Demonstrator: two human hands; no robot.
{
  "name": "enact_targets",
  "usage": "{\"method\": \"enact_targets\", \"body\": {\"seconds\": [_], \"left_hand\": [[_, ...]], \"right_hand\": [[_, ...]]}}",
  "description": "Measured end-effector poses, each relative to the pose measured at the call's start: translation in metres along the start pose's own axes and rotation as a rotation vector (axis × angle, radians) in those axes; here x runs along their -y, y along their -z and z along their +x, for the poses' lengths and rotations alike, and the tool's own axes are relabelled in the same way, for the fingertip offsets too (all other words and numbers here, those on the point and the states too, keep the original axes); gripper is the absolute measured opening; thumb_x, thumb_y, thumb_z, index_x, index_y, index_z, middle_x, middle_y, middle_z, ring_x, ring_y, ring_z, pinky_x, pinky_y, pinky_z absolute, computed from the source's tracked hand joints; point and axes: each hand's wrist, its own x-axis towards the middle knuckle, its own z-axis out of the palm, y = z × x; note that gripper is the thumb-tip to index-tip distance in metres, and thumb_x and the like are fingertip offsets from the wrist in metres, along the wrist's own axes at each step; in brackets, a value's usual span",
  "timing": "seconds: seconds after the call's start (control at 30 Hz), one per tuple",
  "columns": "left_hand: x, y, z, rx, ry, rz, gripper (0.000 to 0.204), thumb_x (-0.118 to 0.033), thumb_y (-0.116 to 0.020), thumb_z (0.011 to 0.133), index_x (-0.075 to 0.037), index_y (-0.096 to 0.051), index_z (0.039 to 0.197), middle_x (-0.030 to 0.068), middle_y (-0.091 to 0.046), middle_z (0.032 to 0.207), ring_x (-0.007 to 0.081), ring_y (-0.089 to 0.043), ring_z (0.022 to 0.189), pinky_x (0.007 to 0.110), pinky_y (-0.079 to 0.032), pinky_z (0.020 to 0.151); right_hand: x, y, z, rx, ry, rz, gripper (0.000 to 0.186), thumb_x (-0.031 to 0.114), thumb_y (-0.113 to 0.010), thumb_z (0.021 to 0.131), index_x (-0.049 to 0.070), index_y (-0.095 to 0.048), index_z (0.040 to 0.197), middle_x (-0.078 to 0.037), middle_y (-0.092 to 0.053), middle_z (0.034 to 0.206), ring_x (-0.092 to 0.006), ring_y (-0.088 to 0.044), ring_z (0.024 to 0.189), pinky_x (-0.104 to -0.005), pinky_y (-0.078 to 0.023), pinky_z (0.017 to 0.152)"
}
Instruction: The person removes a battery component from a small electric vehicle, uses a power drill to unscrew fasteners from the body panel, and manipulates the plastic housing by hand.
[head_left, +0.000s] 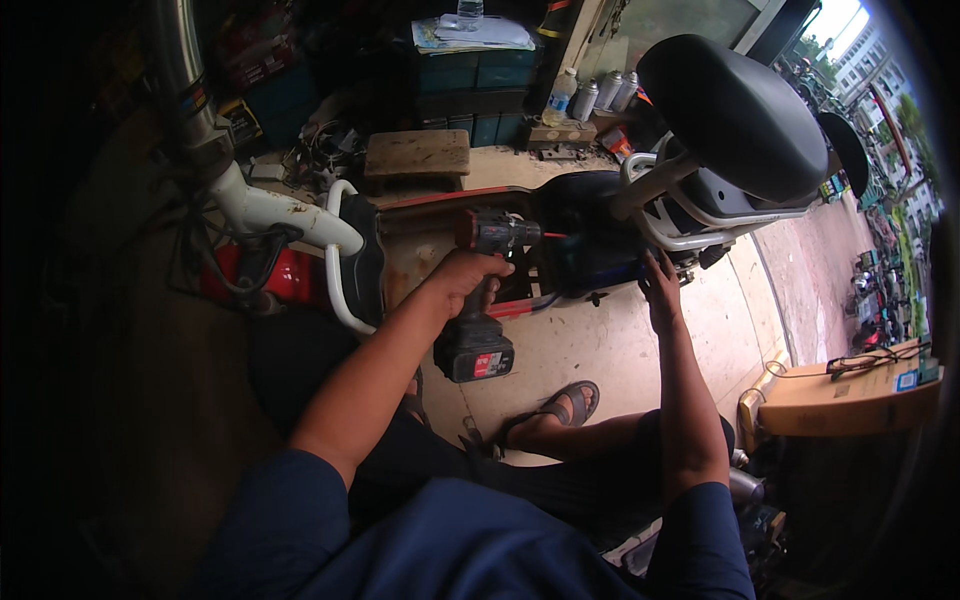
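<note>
Head view. Found at the centre of the frame: a cordless drill (490, 234), held level by the handle in the left hand (472, 278), fingers wrapped closed around the grip. Seen below the handle: a black battery pack (470, 352) with a red and white label. Seen ahead of the chuck, pointing right: a thin reddish bit (552, 236), directed at a dark housing (600, 262) below the seat. Cannot tell whether touching at the tip; too dark there.

Noted right of centre: the right hand (660, 287), at the right edge of the housing, fingers extended toward the top of the frame. Cannot tell whether gripping or merely resting; fingertips partly lost in shadow.

Recorded across the middle of the frame: a scooter (570, 205), set sideways, with a worn footboard (408, 262) left of the drill, a white steering column (270, 215) at left and a black seat (735, 120) at upper right.

Observed at upper centre: a wooden stool (418, 152) beyond the footboard, papers (470, 34) on a drawer unit (475, 78), and a clear bottle (562, 95) beside spray cans (608, 92). Observed at lower centre: a sandal (563, 408) on the pale floor (570, 345). Observed at lower right: a cardboard box (830, 410), topped by a dark cable (868, 362).
</note>
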Motion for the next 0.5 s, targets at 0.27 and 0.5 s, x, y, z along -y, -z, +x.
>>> {"method": "enact_targets", "body": {"seconds": [0.27,0.5], "left_hand": [[0.003,0.005,0.004,0.049,0.033,-0.068,0.019,-0.014,-0.077,0.086,-0.016,-0.058,0.083,-0.0005,-0.056,0.062,0.0149,-0.052,0.049,0.032,-0.043,0.047],[0.005,0.004,0.004,0.053,0.036,-0.098,0.019,-0.013,-0.078,0.085,-0.015,-0.059,0.083,0.0005,-0.057,0.062,0.0151,-0.053,0.049,0.032,-0.044,0.047]], "right_hand": [[-0.004,-0.001,0.003,-0.012,0.017,0.002,0.075,0.040,-0.075,0.096,0.011,-0.044,0.157,-0.006,-0.054,0.147,-0.0199,-0.049,0.128,-0.0397,-0.040,0.104],[-0.006,0.007,0.008,0.020,-0.013,-0.064,0.076,0.047,-0.073,0.094,0.015,-0.044,0.157,-0.009,-0.050,0.153,-0.0271,-0.044,0.142,-0.0493,-0.037,0.113]]}}
